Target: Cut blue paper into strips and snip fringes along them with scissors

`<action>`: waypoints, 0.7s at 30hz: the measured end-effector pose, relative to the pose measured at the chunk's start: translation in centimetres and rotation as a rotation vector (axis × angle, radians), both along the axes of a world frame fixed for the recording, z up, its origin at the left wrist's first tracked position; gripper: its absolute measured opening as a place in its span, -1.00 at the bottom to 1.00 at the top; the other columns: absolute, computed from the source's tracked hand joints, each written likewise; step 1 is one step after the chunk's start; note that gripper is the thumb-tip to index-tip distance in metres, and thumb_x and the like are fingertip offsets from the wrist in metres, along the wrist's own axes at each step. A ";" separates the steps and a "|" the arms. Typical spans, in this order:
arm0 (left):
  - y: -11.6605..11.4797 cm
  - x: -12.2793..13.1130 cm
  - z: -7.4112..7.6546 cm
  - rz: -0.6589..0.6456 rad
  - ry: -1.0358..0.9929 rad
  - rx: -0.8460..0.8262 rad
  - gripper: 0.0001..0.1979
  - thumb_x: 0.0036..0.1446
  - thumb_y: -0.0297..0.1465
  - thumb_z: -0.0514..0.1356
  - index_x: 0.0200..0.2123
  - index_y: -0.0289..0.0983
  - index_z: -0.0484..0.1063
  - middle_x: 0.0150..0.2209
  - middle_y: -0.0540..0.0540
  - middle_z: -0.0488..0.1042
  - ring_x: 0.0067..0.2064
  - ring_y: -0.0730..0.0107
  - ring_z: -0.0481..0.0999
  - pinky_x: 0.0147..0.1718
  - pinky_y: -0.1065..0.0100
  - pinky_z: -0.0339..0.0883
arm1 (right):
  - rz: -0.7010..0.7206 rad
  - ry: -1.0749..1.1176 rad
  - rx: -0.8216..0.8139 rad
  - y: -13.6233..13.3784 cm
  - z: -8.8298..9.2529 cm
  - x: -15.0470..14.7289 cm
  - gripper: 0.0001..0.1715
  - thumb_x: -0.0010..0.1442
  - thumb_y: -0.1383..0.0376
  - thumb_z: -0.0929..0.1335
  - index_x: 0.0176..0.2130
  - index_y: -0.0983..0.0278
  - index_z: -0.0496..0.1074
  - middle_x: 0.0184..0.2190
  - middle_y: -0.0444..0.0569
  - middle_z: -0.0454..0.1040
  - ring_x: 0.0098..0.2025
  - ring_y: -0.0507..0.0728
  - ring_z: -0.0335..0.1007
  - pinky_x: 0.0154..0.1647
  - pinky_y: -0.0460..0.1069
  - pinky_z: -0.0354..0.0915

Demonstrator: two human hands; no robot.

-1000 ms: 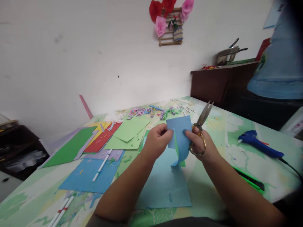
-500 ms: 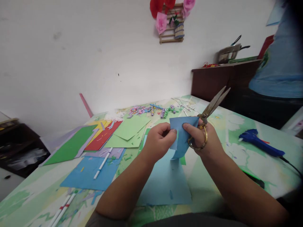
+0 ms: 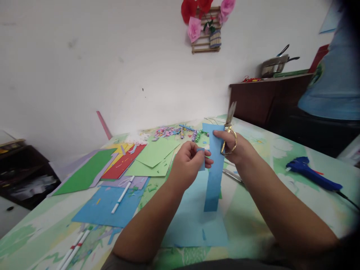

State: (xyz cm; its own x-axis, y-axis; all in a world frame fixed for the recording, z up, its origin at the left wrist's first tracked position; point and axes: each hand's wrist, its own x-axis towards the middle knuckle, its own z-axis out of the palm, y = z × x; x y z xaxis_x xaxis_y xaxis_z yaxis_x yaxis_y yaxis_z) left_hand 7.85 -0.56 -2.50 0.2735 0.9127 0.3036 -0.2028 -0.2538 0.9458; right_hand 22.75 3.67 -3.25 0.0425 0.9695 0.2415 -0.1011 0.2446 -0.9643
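Note:
Between thumb and fingers of my left hand [image 3: 185, 163] is a small blue paper piece [image 3: 201, 165]. My right hand [image 3: 240, 148] pinches a long blue paper strip [image 3: 214, 176] near its top, and the strip hangs down. Scissors [image 3: 230, 115] are also in my right hand, gold handle loops round the fingers and blades pointing up. The strip and the small piece are apart. Below both hands a light blue sheet [image 3: 194, 228] lies on the table. Partly behind my right wrist lies a thin metal tool [image 3: 233, 176] whose kind I cannot tell.
A blue glue gun [image 3: 312, 174] with a cord lies at the right. Green sheets [image 3: 157, 153], a red sheet [image 3: 122, 165], a blue sheet [image 3: 105, 206] and white sticks [image 3: 74, 249] cover the left. Paper scraps [image 3: 165, 132] are heaped at the back. A person [image 3: 329, 82] stands at far right.
The small piece in my left hand has come away from the blue paper, which now hangs as a straight strip. My right hand has moved slightly left, and the scissors have swung more upright.

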 end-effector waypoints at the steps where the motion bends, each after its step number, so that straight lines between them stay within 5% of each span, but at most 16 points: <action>1: 0.0 0.0 0.0 -0.009 -0.015 -0.003 -0.86 -0.04 -0.43 0.09 -0.51 -0.28 0.11 -0.50 0.03 0.41 -0.55 0.51 0.43 -0.55 0.40 0.34 | -0.043 -0.142 -0.029 0.8 -0.2 0.3 -0.69 -0.07 0.08 0.31 -0.52 0.30 0.33 -0.67 -0.08 0.38 -0.67 0.05 0.24 -0.67 -0.04 0.15; 6: 0.6 0.0 -0.4 -0.006 -0.029 0.044 -0.91 -0.03 -0.42 0.11 -0.46 -0.31 0.22 -0.56 0.03 0.39 -0.61 0.59 0.35 -0.62 0.49 0.27 | -0.219 -0.375 -0.078 3.6 -2.7 1.2 -0.65 -0.19 0.07 0.39 -0.65 0.28 0.29 -0.80 -0.15 0.25 -0.70 0.02 0.15 -0.65 -0.07 0.02; 11: 1.4 -0.1 -0.8 0.054 -0.004 0.061 -0.89 -0.02 -0.39 0.11 -0.40 -0.32 0.33 -0.52 0.01 0.40 -0.61 0.62 0.30 -0.64 0.51 0.22 | -0.396 -0.569 0.008 2.1 -3.2 1.6 -0.62 -0.11 0.01 0.33 -0.62 0.24 0.21 -0.73 -0.19 0.18 -0.62 0.01 0.10 -0.60 -0.09 -0.07; 16: 1.5 -0.4 -0.6 0.128 0.085 0.120 -0.85 0.01 -0.36 0.09 -0.49 -0.32 0.36 -0.61 0.04 0.36 -0.64 0.65 0.23 -0.63 0.52 0.16 | -0.083 -0.857 0.277 -2.1 -0.3 0.6 -0.66 -0.01 0.01 0.25 -0.41 0.24 0.32 -0.54 -0.14 0.30 -0.50 0.04 0.17 -0.52 -0.08 0.05; 21: 0.8 -0.8 0.2 0.160 0.107 0.163 -0.86 0.00 -0.41 0.08 -0.53 -0.31 0.34 -0.58 0.04 0.37 -0.63 0.62 0.27 -0.64 0.51 0.17 | -0.012 -1.025 0.441 -4.4 1.4 -0.7 -0.65 -0.03 0.01 0.26 -0.46 0.26 0.28 -0.55 -0.13 0.27 -0.55 0.02 0.10 -0.55 -0.08 0.03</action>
